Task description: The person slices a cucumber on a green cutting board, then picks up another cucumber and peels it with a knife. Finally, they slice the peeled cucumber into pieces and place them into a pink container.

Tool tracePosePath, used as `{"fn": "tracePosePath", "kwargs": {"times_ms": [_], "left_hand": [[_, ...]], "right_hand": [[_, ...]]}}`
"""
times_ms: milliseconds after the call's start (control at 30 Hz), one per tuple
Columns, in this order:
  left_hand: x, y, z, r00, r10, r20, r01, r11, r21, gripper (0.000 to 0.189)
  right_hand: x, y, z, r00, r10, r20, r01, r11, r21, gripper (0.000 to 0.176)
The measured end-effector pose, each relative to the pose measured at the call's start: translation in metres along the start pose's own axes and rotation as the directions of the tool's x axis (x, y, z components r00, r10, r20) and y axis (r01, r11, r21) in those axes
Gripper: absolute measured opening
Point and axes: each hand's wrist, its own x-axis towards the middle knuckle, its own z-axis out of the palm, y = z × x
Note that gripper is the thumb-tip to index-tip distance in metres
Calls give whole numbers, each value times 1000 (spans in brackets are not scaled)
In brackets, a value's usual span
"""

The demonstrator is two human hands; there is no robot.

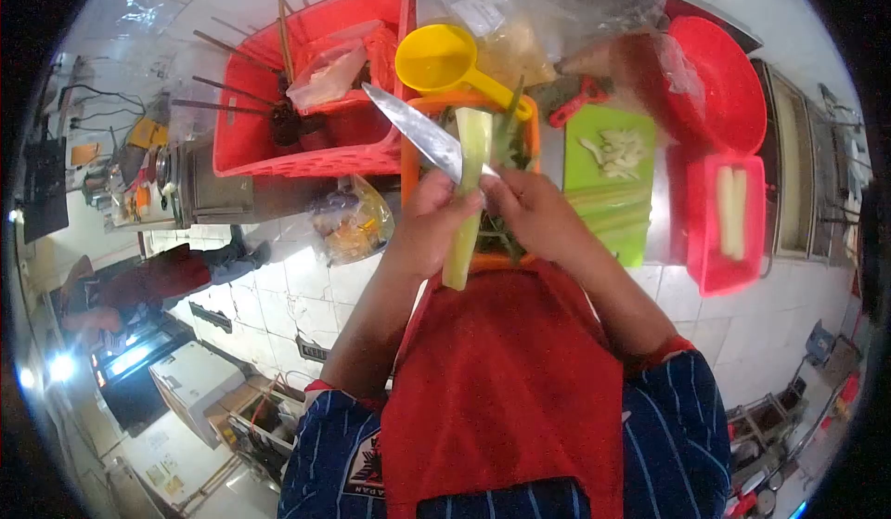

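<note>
Left grip (432, 222) is closed around a long pale-green vegetable (475, 143), which runs almost vertically in the middle of the frame. Right grip (531, 211) is closed on the handle end of a knife (418, 132), whose blade crosses the vegetable and points to the upper left. Where exactly the edge meets the vegetable, I cannot tell. For doing this step well, I would hold the blade at a low angle, use short and even strokes, and leave the left thumb, now very near the blade, out of its path. Working above the orange basket (410, 157) seems sensible, since green scraps (509, 134) lie in it.

Over its upper rim rests a yellow scoop (434, 59). Right of center, the metal desk (663, 205) carries a green cutting board (580, 174) with pale slices (617, 152) and long strips (608, 211). Farther right is a pink basket (729, 282) with two pale pieces (739, 213); a red bowl (733, 83) is at upper right, and a red basket (306, 162) at upper left. Farther away, white tiles cover the floor (274, 287), and another person (148, 282) appears at the left.
</note>
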Motion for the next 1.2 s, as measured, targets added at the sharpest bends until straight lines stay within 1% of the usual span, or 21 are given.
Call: {"fn": "tracePosePath", "kwargs": {"times_ms": [67,133,200,300,367,467,533,567,633,667,733,800,833,867,900,967,1000,1033,1100,1133,1200], "left_hand": [[-1,-3,2,998,56,-23,-57,998,-21,68],[0,-8,-1,993,115,-37,-117,993,-32,72],[-3,-20,-6,992,122,4,-120,982,-148,80],[-9,-23,-2,999,47,-22,-51,983,-177,79],[-7,-24,2,997,70,-33,-75,975,-208,78],[-3,-24,0,987,126,-97,-144,967,-209,80],[-3,-15,11,979,6,-205,-100,887,-451,77],[-4,-24,-1,979,2,-206,-97,887,-451,77],[-7,-32,-18,999,-30,38,43,912,-409,78],[-14,-45,-13,998,60,-2,-58,959,-277,77],[-15,-47,-12,998,63,-17,-66,970,-236,78],[-16,-46,-5,997,68,-37,-74,978,-197,79],[-11,-40,5,985,115,-126,-136,975,-174,77],[-9,-38,11,964,159,-215,-193,970,-147,76],[-10,-41,7,964,159,-215,-193,970,-149,76],[-13,-52,-6,983,121,-138,-169,888,-428,69],[-12,-56,-6,979,199,-43,-195,854,-482,64],[-15,-59,-9,979,197,-46,-195,854,-482,64],[-22,-59,-11,977,183,-110,-186,982,-18,65],[-22,-60,-6,977,181,-114,-184,983,-21,65],[-16,-61,8,942,171,-289,-215,968,-128,72]], "right_hand": [[1,7,6,999,-5,45,7,999,-39,43],[5,8,7,999,12,51,-15,998,65,42],[12,14,8,999,-1,34,-2,996,87,42],[17,25,13,1000,1,1,-1,992,126,41],[16,31,17,1000,13,-4,-12,989,147,41],[8,31,18,991,48,121,-56,996,66,36],[2,23,18,983,68,171,-92,986,138,41],[2,24,20,983,71,172,-96,985,140,41],[9,33,25,993,68,95,-91,958,271,43],[13,42,29,993,68,93,-91,957,274,43],[16,54,34,998,-57,8,54,968,243,43],[2,48,31,997,-23,75,7,980,198,43],[-2,41,28,991,6,134,-26,989,146,44],[-6,38,30,991,8,133,-28,989,146,44],[-8,35,32,994,-21,110,-1,981,192,44],[-6,40,33,995,-48,87,26,971,236,45],[1,46,33,995,14,95,-35,973,228,45],[4,50,35,992,77,104,-99,970,221,46],[1,53,36,993,58,102,-78,977,200,46],[-1,53,37,994,38,103,-56,983,175,46],[-9,49,40,990,40,137,-62,986,158,46]]}}
